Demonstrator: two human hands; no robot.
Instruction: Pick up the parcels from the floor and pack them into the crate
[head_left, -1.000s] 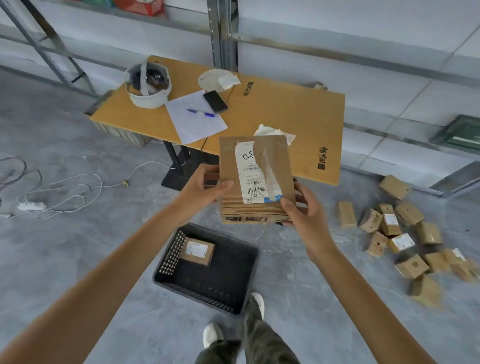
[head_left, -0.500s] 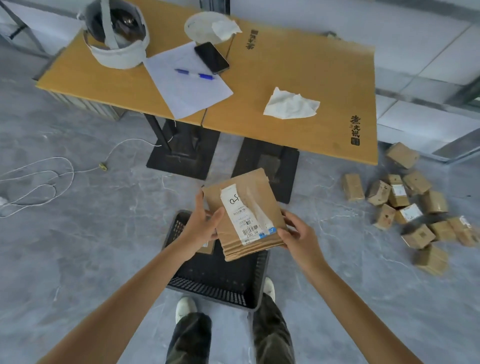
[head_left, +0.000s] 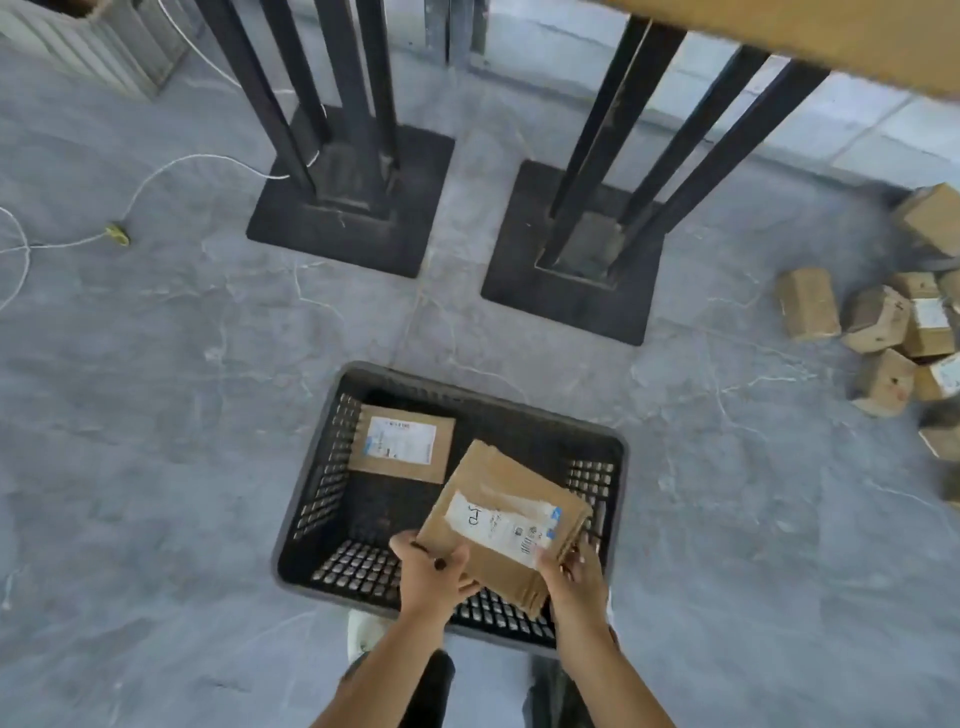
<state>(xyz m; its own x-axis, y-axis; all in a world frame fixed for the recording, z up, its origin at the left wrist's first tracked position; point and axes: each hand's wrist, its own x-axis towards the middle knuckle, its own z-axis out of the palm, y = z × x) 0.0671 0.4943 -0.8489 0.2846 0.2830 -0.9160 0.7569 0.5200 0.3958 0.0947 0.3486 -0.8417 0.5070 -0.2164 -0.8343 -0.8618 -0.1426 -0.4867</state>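
A black plastic crate (head_left: 311, 499) stands on the grey floor right in front of my feet. One labelled cardboard parcel (head_left: 401, 442) lies flat in its far left corner. I hold a larger brown parcel (head_left: 488, 499) with a white label, tilted, just above the crate's right half. My left hand (head_left: 431, 574) grips its near left edge and my right hand (head_left: 571, 571) grips its near right corner. Several more parcels (head_left: 878, 338) lie in a loose heap on the floor at the right.
Two black table pedestals (head_left: 348, 208) (head_left: 576, 270) stand just beyond the crate, under the wooden tabletop (head_left: 831, 31) at the top right. A white cable (head_left: 156, 176) trails over the floor at the left. My shoes and trouser legs are below the crate.
I have bent down and lowered the large parcel from chest height into the crate's opening; the view dropped below the tabletop. Both hands kept their grip.
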